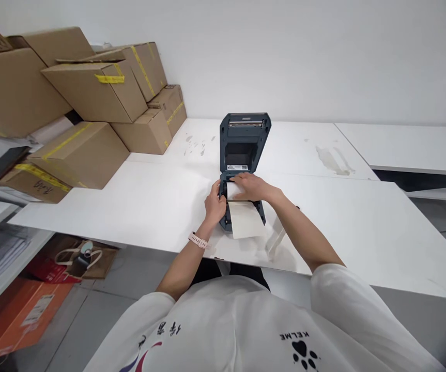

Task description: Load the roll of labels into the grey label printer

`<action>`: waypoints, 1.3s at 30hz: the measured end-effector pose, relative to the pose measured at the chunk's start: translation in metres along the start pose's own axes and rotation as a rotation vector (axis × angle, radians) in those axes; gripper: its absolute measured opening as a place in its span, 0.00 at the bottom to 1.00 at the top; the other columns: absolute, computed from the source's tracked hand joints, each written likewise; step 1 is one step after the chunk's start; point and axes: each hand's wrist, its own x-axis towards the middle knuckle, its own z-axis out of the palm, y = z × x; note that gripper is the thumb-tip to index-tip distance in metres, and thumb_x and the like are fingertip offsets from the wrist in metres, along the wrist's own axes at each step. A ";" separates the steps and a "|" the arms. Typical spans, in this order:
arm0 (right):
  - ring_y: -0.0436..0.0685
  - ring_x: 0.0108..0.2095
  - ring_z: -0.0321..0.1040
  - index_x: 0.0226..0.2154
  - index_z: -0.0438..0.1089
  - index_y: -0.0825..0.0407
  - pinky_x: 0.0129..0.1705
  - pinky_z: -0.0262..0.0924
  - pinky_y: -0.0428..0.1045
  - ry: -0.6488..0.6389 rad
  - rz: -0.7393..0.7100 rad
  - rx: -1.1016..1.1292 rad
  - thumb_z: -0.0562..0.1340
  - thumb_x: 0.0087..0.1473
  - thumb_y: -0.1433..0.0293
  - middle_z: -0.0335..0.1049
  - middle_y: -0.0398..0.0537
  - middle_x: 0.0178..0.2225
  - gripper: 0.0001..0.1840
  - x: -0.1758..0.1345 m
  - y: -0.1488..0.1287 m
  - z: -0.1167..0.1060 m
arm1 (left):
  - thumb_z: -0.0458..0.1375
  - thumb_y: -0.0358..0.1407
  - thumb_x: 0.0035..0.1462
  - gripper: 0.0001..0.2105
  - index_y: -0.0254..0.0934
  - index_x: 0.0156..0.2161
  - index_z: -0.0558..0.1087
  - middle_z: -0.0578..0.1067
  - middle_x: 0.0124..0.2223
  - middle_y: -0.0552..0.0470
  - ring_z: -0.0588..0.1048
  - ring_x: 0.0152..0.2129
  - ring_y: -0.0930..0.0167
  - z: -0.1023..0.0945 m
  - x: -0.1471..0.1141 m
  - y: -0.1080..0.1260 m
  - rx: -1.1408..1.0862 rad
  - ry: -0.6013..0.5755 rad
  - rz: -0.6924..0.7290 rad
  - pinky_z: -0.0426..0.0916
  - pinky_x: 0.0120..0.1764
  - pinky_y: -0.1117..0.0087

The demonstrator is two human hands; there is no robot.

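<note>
A dark label printer (241, 135) stands on the white table with its lid tipped up and back. In its bay sits a white paper roll (232, 191), partly covered by my right hand (252, 187), whose fingers reach over and hold it. From the roll a pale strip of label paper (246, 219) hangs forward past the printer's front. My left hand (215, 204) grips the left side of the printer's base, its thumb at the inner edge beside the roll. The far ends of my right fingers are hard to make out.
Cardboard boxes (94, 90) with yellow tape are piled at the left and back left. A curled clear strip (276, 243) lies right of the printer near the table edge (292, 267). An orange box (25, 315) and a bag (79, 261) are on the floor at left.
</note>
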 end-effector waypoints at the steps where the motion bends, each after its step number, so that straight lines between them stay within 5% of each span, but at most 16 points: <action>1: 0.70 0.64 0.60 0.66 0.60 0.54 0.62 0.59 0.62 0.084 -0.011 0.034 0.61 0.60 0.59 0.63 0.60 0.65 0.34 -0.014 -0.004 0.003 | 0.51 0.27 0.56 0.31 0.45 0.65 0.61 0.76 0.60 0.49 0.75 0.56 0.60 0.001 0.000 -0.002 -0.027 -0.002 0.002 0.66 0.59 0.52; 4: 0.69 0.68 0.56 0.66 0.60 0.52 0.64 0.58 0.65 0.294 -0.031 0.125 0.55 0.66 0.59 0.58 0.58 0.68 0.30 -0.059 -0.026 0.025 | 0.50 0.29 0.59 0.29 0.43 0.65 0.60 0.72 0.63 0.47 0.72 0.59 0.63 0.004 0.000 -0.009 -0.165 -0.010 -0.004 0.65 0.62 0.56; 6: 0.68 0.69 0.53 0.65 0.61 0.53 0.66 0.56 0.65 0.319 -0.038 0.134 0.53 0.68 0.58 0.57 0.57 0.69 0.29 -0.080 -0.044 0.046 | 0.51 0.31 0.60 0.27 0.40 0.65 0.60 0.68 0.67 0.44 0.67 0.64 0.64 0.007 0.001 -0.013 -0.278 -0.017 -0.010 0.63 0.64 0.58; 11: 0.65 0.69 0.54 0.64 0.63 0.51 0.69 0.52 0.65 0.415 0.015 0.121 0.51 0.69 0.57 0.58 0.55 0.68 0.28 -0.090 -0.067 0.083 | 0.54 0.36 0.61 0.28 0.37 0.66 0.59 0.61 0.71 0.41 0.62 0.67 0.63 0.010 0.000 -0.016 -0.456 -0.062 -0.070 0.60 0.66 0.61; 39: 0.67 0.68 0.58 0.66 0.61 0.49 0.65 0.61 0.66 0.464 0.019 0.065 0.53 0.69 0.59 0.58 0.57 0.68 0.27 -0.090 -0.072 0.084 | 0.55 0.39 0.61 0.27 0.40 0.64 0.63 0.67 0.67 0.44 0.66 0.64 0.62 0.007 -0.001 -0.016 -0.452 -0.065 -0.079 0.62 0.65 0.59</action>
